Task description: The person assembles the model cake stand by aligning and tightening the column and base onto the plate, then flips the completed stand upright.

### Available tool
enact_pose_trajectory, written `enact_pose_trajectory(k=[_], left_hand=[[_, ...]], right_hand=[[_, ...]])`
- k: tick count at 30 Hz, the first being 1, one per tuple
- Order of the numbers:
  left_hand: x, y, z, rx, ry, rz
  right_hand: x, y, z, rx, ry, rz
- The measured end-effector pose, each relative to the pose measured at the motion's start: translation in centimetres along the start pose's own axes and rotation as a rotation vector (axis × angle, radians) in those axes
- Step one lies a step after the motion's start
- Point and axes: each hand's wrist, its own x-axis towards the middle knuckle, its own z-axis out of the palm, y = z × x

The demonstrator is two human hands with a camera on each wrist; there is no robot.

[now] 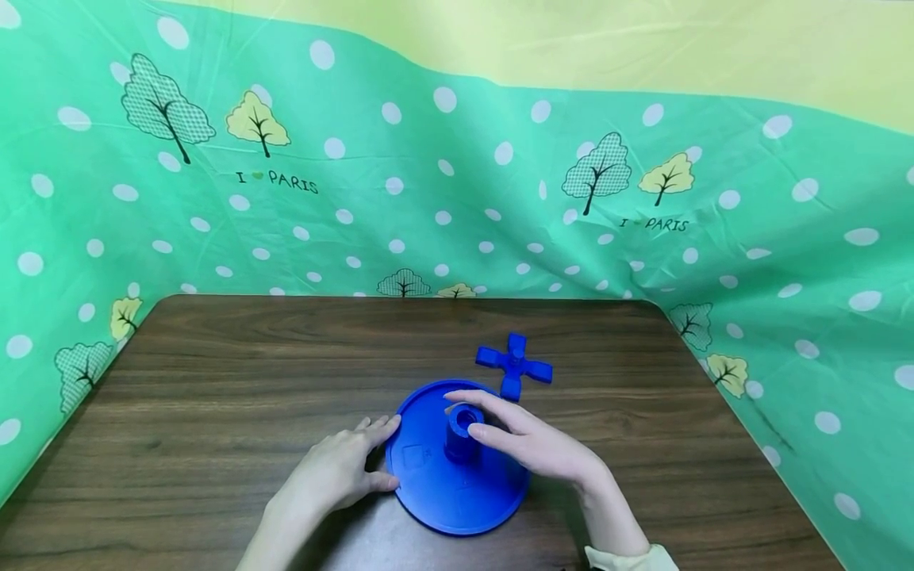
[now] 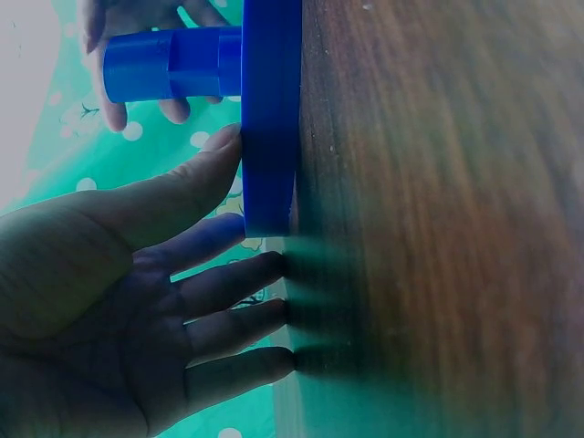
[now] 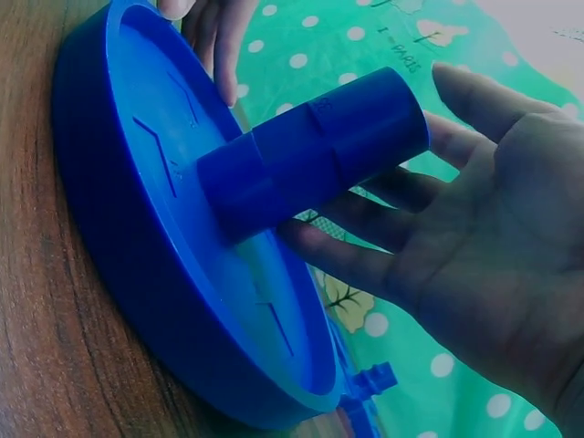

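A round blue base (image 1: pixel 457 507) with a raised rim lies flat on the table. From its middle rises a hollow blue post (image 1: pixel 460 444), upright. My left hand (image 1: pixel 343 464) is at the base's left edge, thumb and fingers spread and fairly straight, touching the rim (image 2: pixel 269 128). My right hand (image 1: pixel 531 440) hovers around the post's upper part. In the right wrist view its fingers (image 3: pixel 347 251) reach behind the post in a loose curve, while the thumb (image 3: pixel 465 96) stands apart from the post's top. Just behind the base lies a blue cross-shaped piece (image 1: pixel 514 365).
The brown wood-grain table (image 1: pixel 214 412) extends on both sides of the base. A green dotted cloth (image 1: pixel 428 206) with tree prints hangs behind the table and along its left and right edges.
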Motion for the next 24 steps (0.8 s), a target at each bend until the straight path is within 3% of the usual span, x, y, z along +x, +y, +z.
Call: enact_pose_trajectory(k=[4,8,16,24], left_hand=[[0.08,0.03,0.02,0.004,-0.007,-0.009],[0.09,0.02,0.08,0.003,-0.011,-0.013],[0.01,-0.10,0.05,-0.007,0.004,-0.001],[0.02,-0.10,0.05,-0.008,0.001,0.001]], right_hand=[[0.04,0.10,-0.09,0.003,-0.012,-0.013],[0.03,0.16,0.09,0.003,0.030,-0.014],[0.20,0.04,0.53,-0.036,0.120,0.066],[-0.06,0.03,0.21,-0.040,0.049,0.010]])
